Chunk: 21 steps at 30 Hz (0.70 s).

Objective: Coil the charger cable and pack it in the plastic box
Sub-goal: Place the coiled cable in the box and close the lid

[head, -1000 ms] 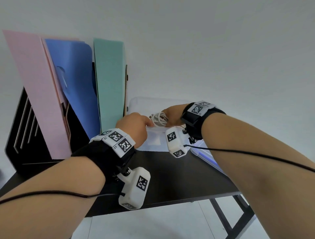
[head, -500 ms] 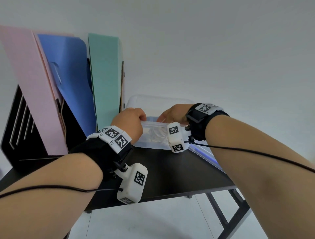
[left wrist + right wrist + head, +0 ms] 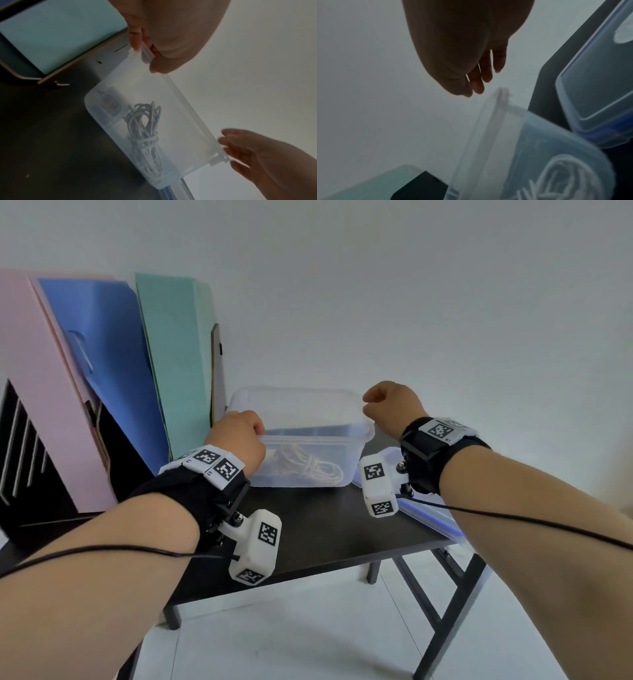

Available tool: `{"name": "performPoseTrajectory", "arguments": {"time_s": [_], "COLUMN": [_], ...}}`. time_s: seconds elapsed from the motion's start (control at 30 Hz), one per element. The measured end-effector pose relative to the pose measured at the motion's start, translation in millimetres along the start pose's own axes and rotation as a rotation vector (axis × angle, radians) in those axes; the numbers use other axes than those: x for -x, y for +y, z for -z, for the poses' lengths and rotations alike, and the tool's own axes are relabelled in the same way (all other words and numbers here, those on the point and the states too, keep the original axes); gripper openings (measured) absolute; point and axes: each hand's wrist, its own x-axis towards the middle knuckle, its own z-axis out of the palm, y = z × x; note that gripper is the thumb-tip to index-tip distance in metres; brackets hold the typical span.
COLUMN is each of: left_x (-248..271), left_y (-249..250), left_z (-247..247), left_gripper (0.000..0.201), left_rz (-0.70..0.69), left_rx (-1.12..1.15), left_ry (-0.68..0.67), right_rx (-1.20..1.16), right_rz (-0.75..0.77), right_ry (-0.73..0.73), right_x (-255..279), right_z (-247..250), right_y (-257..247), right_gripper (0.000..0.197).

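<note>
The clear plastic box point(image 3: 308, 435) stands open on the black table point(image 3: 325, 529). Inside it, on the bottom, lies the coiled white charger cable point(image 3: 315, 470), bound round its middle point(image 3: 145, 135). My left hand point(image 3: 239, 436) grips the box's left rim, thumb and fingers pinching the edge point(image 3: 164, 40). My right hand point(image 3: 387, 405) hovers at the right rim and holds nothing. Its fingers are straight and just off the rim point(image 3: 462, 47). The box wall point(image 3: 180, 121) shows the cable through it.
The box's blue-edged lid point(image 3: 428, 518) lies on the table to the right, under my right wrist. A black file holder with pink point(image 3: 44, 388), blue point(image 3: 113, 364) and green point(image 3: 178, 354) folders stands close to the box's left. The wall is right behind.
My right hand has let go of the cable inside the box and drawn out to the right rim. The cable now rests on the bottom. My left hand keeps its hold.
</note>
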Motion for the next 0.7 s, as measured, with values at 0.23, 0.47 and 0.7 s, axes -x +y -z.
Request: {"name": "performPoseTrajectory", "arguments": {"time_s": [0.23, 0.47, 0.7], "left_x": [1.9, 7.5, 13.3], "left_y": [10.8, 19.8, 20.7], "left_z": [-20.3, -20.5, -20.8], "left_gripper": [0.043, 0.032, 0.031], "left_rz": [-0.022, 0.01, 0.015], "left_rx": [-0.081, 0.018, 0.06], "left_ry": [-0.011, 0.043, 0.058], "right_rx": [0.178, 0.512, 0.679], "right_rz": [-0.183, -0.182, -0.158], "right_ry": [-0.082, -0.369, -0.283], "right_x": [32.3, 45.0, 48.4], "right_z": [-3.0, -30.8, -39.3], "right_y": [48.0, 72.9, 87.0], "right_gripper": [0.029, 0.023, 0.044]}}
